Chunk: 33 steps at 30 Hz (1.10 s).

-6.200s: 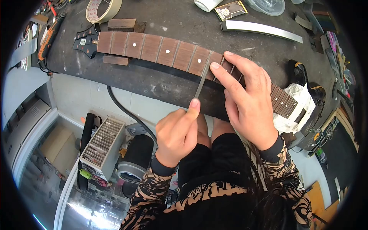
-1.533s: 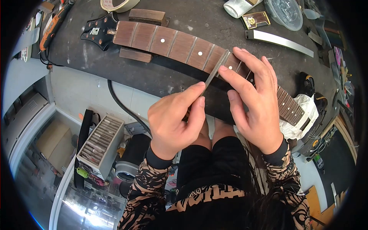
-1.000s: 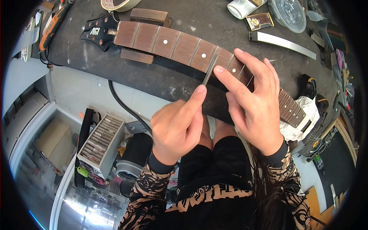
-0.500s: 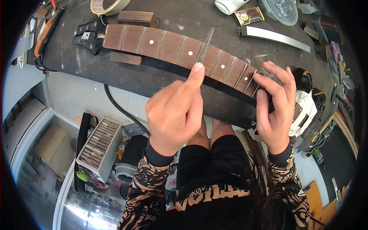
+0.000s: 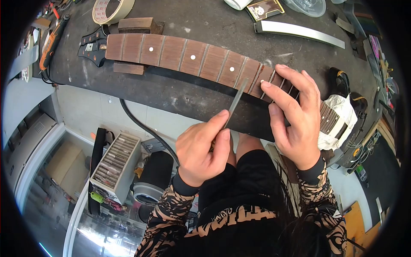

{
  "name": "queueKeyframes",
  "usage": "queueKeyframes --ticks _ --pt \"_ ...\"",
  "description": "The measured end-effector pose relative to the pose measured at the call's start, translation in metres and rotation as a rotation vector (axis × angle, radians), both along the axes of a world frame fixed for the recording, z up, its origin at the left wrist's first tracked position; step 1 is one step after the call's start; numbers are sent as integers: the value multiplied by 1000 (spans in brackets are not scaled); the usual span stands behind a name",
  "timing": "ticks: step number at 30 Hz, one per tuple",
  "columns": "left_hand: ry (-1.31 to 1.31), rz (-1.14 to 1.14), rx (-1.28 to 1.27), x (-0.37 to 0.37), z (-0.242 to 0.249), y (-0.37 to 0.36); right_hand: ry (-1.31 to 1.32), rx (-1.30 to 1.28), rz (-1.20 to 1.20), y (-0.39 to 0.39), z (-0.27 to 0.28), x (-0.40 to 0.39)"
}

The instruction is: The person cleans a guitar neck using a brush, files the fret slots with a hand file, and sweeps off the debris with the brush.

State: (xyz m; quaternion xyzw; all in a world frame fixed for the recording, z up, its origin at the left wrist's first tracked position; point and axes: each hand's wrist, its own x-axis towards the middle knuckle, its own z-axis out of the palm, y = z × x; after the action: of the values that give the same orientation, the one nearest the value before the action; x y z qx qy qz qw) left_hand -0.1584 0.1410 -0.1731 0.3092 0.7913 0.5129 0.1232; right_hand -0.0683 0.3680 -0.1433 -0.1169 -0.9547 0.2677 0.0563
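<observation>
The guitar neck [image 5: 171, 53] lies across the bench, its dark fretboard with metal frets and white dots facing up and its black headstock [image 5: 93, 46] at the left. My left hand [image 5: 205, 147] is closed around a slim metal file [image 5: 236, 99], pinched between thumb and fingers; the file's far end overlaps the fretboard's near edge. Further right, my right hand [image 5: 295, 111] rests on the upper frets with fingers spread. Its index fingertip lies near a white dot and its thumb is by the near edge. The neck passes out of sight beneath this hand.
Wood blocks [image 5: 136, 25] lie beside the headstock end. A tape roll [image 5: 112, 10], a silver bar [image 5: 299, 34] and a small card packet [image 5: 265, 9] are at the back. White paper [image 5: 342, 124] lies right of my right hand. A black cable [image 5: 145, 124] hangs below the bench.
The file has come off the fretboard toward me, with my left hand lower and nearer my body. The neck appears further left in view, and my right hand sits slightly left too.
</observation>
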Motion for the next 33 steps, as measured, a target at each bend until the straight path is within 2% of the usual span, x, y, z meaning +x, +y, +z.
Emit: queueKeyframes --ticks 3,4,8,11,12,15,16,27,33 --pt "-337 206 120 8 0 -7 4 0 1 0 -1 1" --pt "-553 241 323 4 3 -3 1 4 7 0 -1 0" --pt "-1009 302 611 -17 11 18 -6 5 28 2 0 1" --pt "-975 109 560 -19 10 17 29 21 17 2 -4 2" --pt "-877 74 532 -17 7 20 32 19 17 2 -5 1" --pt "-192 -24 155 -12 -7 27 40 14 18 2 -5 2" --pt "-96 -5 90 -13 -4 29 44 12 19 3 -6 2" --pt "65 -34 -34 -4 -8 38 52 4 18 3 -6 4" --pt "116 -88 -34 2 -3 13 28 7 8 3 -5 3"
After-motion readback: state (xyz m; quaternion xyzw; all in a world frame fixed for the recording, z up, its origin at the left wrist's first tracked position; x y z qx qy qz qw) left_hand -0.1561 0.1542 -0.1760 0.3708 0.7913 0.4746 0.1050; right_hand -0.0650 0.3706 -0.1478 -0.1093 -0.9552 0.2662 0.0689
